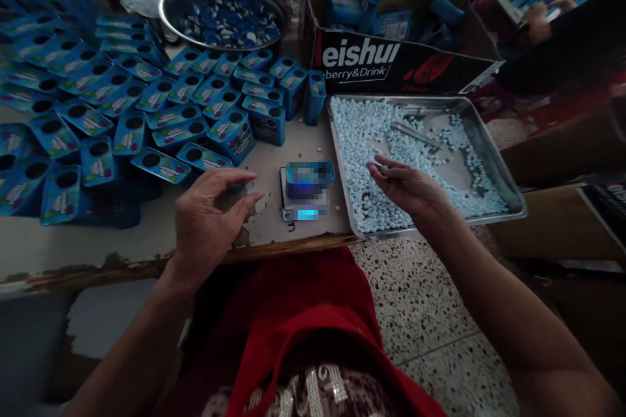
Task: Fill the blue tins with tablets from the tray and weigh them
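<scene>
My left hand (208, 221) hovers over the table's front part, thumb and fingers apart with nothing between them. To its right, a blue tin (309, 172) rests on a small scale (317, 208) with a lit display; part of both is pixelated. My right hand (408, 189) is over a metal tray (516, 205) of small pale blue and white pellets (362, 143). Its fingertips are close together, and whether they hold a pellet is too small to tell. A metal scoop or strip (415, 135) lies among the pellets.
Many blue open-topped tins (132, 130) crowd the table's left side. Behind them stands a steel bowl (169, 10) of blue and white caps (229, 19). A black-printed carton (411, 65) holding blue boxes is behind the tray. Another person's hand (538, 19) shows at upper right.
</scene>
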### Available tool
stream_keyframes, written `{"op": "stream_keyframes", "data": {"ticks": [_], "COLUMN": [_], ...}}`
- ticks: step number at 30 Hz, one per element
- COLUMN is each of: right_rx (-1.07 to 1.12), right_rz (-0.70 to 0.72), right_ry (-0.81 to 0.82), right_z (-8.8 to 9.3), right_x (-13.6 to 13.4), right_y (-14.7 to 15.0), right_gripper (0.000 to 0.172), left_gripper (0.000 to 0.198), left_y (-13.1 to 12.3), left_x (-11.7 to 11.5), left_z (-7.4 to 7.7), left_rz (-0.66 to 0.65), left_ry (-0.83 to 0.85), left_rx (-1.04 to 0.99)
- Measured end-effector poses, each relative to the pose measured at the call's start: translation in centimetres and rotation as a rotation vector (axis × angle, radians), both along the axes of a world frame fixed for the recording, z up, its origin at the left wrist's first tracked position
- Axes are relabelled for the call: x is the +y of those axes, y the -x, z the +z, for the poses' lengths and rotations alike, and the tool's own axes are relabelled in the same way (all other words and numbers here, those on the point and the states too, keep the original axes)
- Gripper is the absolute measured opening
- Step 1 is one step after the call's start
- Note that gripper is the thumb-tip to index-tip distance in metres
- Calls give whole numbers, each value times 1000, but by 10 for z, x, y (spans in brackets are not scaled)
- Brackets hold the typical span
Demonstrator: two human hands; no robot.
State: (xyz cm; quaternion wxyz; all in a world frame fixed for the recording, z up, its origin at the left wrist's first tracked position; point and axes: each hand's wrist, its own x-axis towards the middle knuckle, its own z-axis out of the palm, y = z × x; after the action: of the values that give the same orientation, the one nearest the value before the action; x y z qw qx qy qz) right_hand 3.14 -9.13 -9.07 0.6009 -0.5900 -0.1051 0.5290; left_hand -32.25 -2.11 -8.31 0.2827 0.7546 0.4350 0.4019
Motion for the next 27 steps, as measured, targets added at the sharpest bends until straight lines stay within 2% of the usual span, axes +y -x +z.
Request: {"op": "stream_keyframes", "data": {"ticks": [4,7,10,15,18,21,24,27], "right_rx": [-102,-297,-505,-902,-1039,-1033,-937,-803], "right_rz": [269,455,573,729,807,826,738,670], "right_ry": [-97,-183,-269,-337,-335,-301,-264,-253], "right_z": [26,47,63,70,69,68,67,65], "right_x": [9,19,32,48,48,47,47,49], "right_y": [22,40,58,73,78,83,87,85], "right_gripper": [14,22,28,33,32,36,44,35], "left_gripper": [29,30,31,33,34,37,38,38], "left_y": [-7,-8,-7,-3,0,1,-1,-5], "left_x": [0,-1,-1,3,6,8,9,10], "left_z": [2,0,-3,-8,-11,-12,-10,-6], "left_rz": [-10,-12,-19,-42,-45,-51,-73,-77], "left_ry": [11,27,44,57,77,91,99,106], "left_rx": [-1,-6,-26,-6,15,15,-3,-6]}}
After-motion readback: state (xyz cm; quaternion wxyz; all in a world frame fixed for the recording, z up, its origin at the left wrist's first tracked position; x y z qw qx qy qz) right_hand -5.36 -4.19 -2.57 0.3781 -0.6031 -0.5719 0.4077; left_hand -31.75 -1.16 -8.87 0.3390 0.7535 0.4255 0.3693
